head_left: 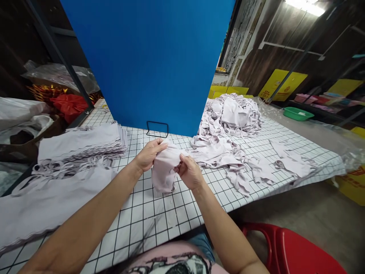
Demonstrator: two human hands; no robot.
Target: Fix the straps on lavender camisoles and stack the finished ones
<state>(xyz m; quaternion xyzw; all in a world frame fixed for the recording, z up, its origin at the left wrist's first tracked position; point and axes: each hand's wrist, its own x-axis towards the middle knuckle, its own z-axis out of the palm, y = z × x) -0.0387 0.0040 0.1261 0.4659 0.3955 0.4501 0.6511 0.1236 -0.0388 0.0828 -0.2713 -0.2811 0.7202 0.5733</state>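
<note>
Between both hands hangs a pale pinkish-grey fabric piece [164, 173], its lower end draping just over the checked tablecloth. My left hand [149, 154] pinches its upper left edge, thumb on top. At the right edge, my right hand [189, 170] grips the same cloth between thumb and fingers. To the left lie a neat stack of like-coloured pieces [82, 140] and, nearer me, a second stack with loops of strap [62, 186]. On the right a loose heap of the same fabric [234, 114] spreads toward my right hand.
A large blue panel [154, 64] stands upright behind my hands, a black wire stand [157, 129] at its foot. Single fabric pieces [293, 160] lie toward the table's right end. A red plastic chair [302, 251] is at lower right, and a green basin [298, 114] sits farther back.
</note>
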